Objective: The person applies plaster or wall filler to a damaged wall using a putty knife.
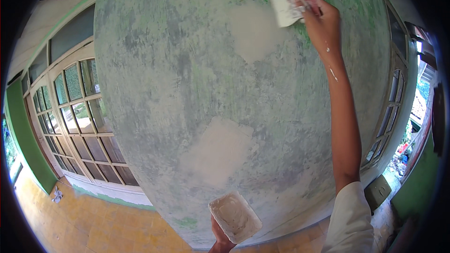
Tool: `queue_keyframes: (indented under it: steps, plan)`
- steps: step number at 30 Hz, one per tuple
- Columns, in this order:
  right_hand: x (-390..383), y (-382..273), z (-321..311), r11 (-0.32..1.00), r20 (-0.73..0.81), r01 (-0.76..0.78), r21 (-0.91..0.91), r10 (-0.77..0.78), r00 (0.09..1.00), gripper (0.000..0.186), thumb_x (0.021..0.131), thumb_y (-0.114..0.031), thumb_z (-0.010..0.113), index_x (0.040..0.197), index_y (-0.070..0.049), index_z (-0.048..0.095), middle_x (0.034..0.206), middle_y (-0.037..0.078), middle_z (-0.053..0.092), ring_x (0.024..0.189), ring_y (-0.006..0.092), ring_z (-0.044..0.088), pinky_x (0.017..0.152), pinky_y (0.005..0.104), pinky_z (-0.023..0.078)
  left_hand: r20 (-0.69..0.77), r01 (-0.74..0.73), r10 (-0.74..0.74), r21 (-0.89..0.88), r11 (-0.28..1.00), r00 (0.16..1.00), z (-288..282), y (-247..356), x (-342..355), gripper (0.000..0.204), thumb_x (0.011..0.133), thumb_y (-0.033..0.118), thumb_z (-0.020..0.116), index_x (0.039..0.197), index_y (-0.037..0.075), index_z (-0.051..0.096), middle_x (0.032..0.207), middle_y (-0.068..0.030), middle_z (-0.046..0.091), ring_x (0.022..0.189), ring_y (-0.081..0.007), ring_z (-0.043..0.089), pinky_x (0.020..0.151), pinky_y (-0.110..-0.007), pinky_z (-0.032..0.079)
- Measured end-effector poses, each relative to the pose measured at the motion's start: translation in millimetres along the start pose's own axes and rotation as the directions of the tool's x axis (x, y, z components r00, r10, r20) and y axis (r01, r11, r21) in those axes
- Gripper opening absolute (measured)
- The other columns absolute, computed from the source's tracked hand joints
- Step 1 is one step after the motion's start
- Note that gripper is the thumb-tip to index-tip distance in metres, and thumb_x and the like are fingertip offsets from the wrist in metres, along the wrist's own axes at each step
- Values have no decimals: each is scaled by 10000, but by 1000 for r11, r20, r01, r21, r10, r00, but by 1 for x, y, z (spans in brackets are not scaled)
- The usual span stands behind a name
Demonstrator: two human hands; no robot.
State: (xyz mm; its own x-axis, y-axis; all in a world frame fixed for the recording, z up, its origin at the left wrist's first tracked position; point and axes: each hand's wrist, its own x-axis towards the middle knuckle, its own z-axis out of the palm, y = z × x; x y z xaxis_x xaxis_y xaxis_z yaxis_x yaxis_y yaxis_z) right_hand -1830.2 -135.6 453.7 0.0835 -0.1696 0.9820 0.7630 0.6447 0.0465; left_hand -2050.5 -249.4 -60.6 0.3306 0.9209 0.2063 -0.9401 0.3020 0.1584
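Observation:
My right hand (326, 21) is raised high on the right, its fingers closed on a thin white and red putty spreader (282, 0). The spreader is smeared with white and lies against or very near the patchy green and grey wall (154, 84); I cannot tell whether it touches. White specks mark my right wrist and forearm. Low in the middle, my left hand (221, 238) grips a small rectangular tub (257, 227) from below and the left side. Pale putty (233, 213) coats its inside. Two smooth pale patches, an upper one (255, 30) and a lower one (219, 150), show on the wall.
On the left stands a paned wooden door or window (77, 112) beside a green post (33, 136). Yellowish floor tiles (108, 220) run along the wall's foot. At the right are another paned window (388, 112) and a greenish boxy object (378, 192).

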Motion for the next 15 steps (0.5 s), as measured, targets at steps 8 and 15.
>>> queue_keyframes:
  steps: [8,15]
  plan:
    - [-59,-43,44,996,575,-29,83,-24,818,196,864,-142,799,897,22,695,696,171,625,609,232,601,626,383,495,39,-5,6,-23,1000,999,4,2,-1,747,1026,682,357,1508,136,517,1422,-126,614,1263,-370,626,1045,-572,521]
    - [-7,-5,37,996,386,54,-73,-22,922,246,863,-186,817,947,15,701,774,232,680,647,315,659,650,421,519,-42,0,3,68,998,999,5,1,-5,709,1023,666,361,1491,162,534,1410,-94,615,1257,-342,627,1036,-550,532]
